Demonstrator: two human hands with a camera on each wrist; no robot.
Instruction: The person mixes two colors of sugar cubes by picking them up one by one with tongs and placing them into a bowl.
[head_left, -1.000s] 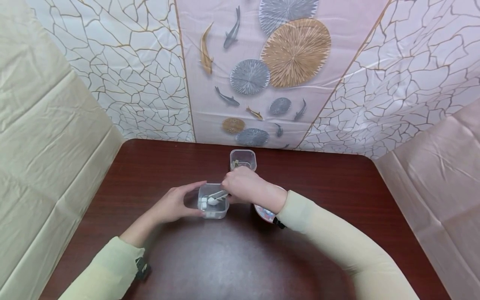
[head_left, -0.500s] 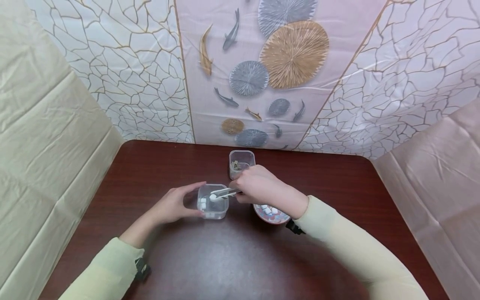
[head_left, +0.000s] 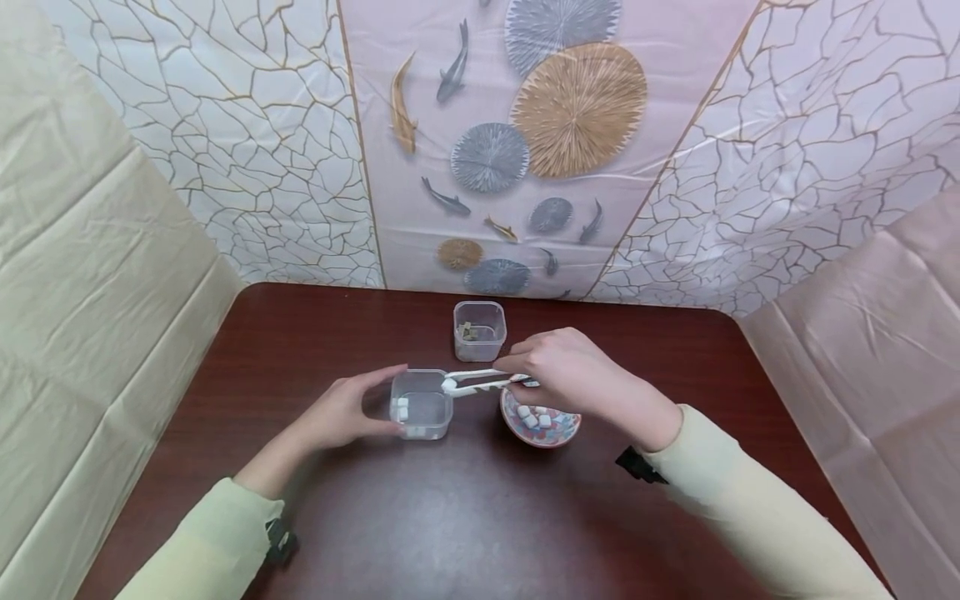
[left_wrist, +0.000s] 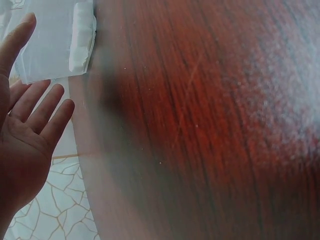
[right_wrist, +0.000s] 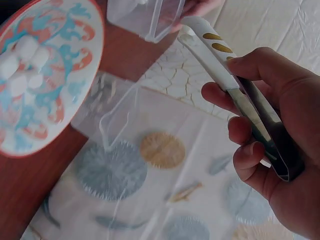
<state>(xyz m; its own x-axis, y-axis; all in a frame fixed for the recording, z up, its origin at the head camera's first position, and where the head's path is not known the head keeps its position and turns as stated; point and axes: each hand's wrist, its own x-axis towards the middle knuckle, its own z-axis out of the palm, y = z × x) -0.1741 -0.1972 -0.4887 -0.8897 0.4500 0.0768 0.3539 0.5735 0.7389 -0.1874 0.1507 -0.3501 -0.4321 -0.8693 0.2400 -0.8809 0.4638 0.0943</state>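
Note:
My left hand (head_left: 341,412) holds a clear square plastic container (head_left: 441,423) by its left side, thumb at the front and fingers at the back. Several white cubes (head_left: 402,408) lie along its left side; in the left wrist view they show through the wall of the container (left_wrist: 47,42). My right hand (head_left: 573,371) grips a pair of white-tipped tongs (head_left: 480,388) with metal handles, seen close in the right wrist view. Between the tongs' tips is a white cube (head_left: 449,386), over the container's right rim. A patterned bowl (head_left: 551,442) with several white cubes (head_left: 544,422) stands below my right hand.
Behind, a second clear container (head_left: 480,353) holds a few small brownish pieces (head_left: 467,332). The dark red table (head_left: 450,517) ends at a patterned cloth backdrop (head_left: 491,275), with plain cloth walls on both sides.
My right hand has moved right, carrying the tongs and white cube from inside the container to its right rim. The bowl has come into fuller view. My left hand keeps its hold.

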